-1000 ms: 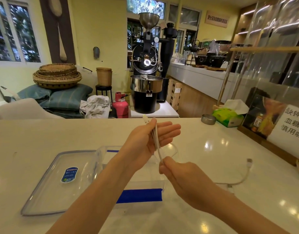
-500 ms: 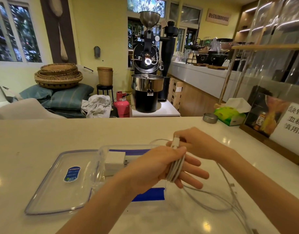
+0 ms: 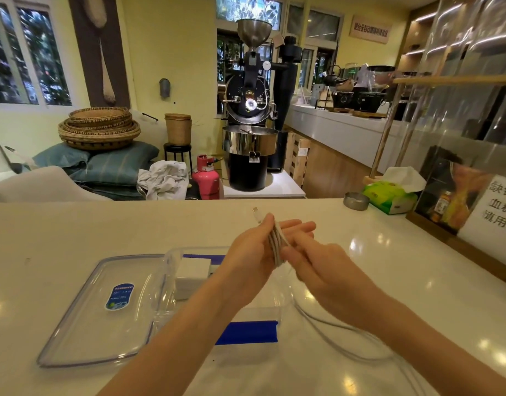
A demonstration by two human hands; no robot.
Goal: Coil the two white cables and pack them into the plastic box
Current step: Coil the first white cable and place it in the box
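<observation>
My left hand (image 3: 256,250) is held flat above the counter with several loops of a white cable (image 3: 276,245) wound around its palm; the cable's plug sticks up past the thumb. Just to its right, my right hand (image 3: 317,267) pinches the same cable at the bundle. The loose remainder of white cable (image 3: 332,327) trails down over the counter toward the lower right. The clear plastic box (image 3: 169,270) with blue clips stands under my left forearm, a white charger block (image 3: 192,277) inside it. Whether the trailing strands are one cable or two is unclear.
The box's clear lid (image 3: 83,315) with a blue sticker lies flat to the box's left. At the counter's far right stand a small metal dish (image 3: 356,200), a green tissue pack (image 3: 390,195) and a glass display case (image 3: 469,178). A coffee roaster stands beyond the counter.
My left hand has turned from palm-down to edge-up with more loops on it. My right hand came from the far side to the near right of the bundle.
</observation>
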